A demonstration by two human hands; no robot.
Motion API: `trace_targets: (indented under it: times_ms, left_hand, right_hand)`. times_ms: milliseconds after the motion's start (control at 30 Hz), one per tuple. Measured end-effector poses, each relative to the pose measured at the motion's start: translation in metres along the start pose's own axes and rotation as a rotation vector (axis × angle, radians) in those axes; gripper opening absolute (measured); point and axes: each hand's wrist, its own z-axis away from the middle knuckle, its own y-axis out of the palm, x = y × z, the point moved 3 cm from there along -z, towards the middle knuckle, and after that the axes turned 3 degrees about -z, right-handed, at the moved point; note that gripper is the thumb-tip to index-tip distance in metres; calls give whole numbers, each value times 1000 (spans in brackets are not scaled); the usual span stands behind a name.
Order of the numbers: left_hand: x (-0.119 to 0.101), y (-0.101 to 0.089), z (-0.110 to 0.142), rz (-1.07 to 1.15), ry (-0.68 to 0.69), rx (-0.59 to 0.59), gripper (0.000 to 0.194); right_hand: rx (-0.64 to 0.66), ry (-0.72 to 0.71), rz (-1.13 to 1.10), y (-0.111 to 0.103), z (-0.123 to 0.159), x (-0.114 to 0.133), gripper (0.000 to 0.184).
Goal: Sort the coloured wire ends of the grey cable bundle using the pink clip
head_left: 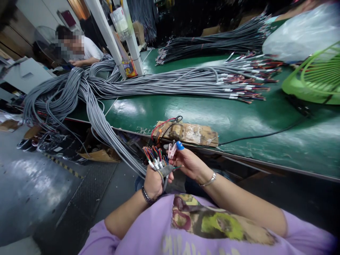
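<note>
My left hand (154,181) is closed around a bundle of grey cables (114,141), just in front of my body. White sleeves (156,164) and stripped, multicoloured wire ends (152,152) stick up out of that fist. A grey covering (166,170), which looks like a finger cot, shows on its thumb. Close by on the right, my right hand (191,163) pinches a small pink clip (172,150) beside the wire ends. One of its digits wears a blue finger cot (180,145). A few thin wires poke out between the two hands.
On the green table (132,109) lie a long bundle of grey cables (159,85) and a darker bundle (212,46). A wooden block (196,134) with leads sits at the near edge. A green fan (316,78) and a plastic bag (302,35) occupy the right; another person (90,49) sits far left.
</note>
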Motion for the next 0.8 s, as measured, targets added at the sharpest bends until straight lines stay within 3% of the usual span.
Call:
trace_targets:
  times_ms: [167,300,600,800]
  left_hand:
    - [4,-6,6,17,27,14,39]
    - [8,-10,11,5,71,19,37]
    - [-4,0,6,78,63,-50,35]
    - [-3,2,2,98,51,-66,31]
  right_hand:
    - [54,62,-12,1,4,3,45]
    - [43,56,7,1,4,5,37]
    - [-28,-249,211,-3,1,3,47]
    - [26,-54,-26,2,-7,0,44]
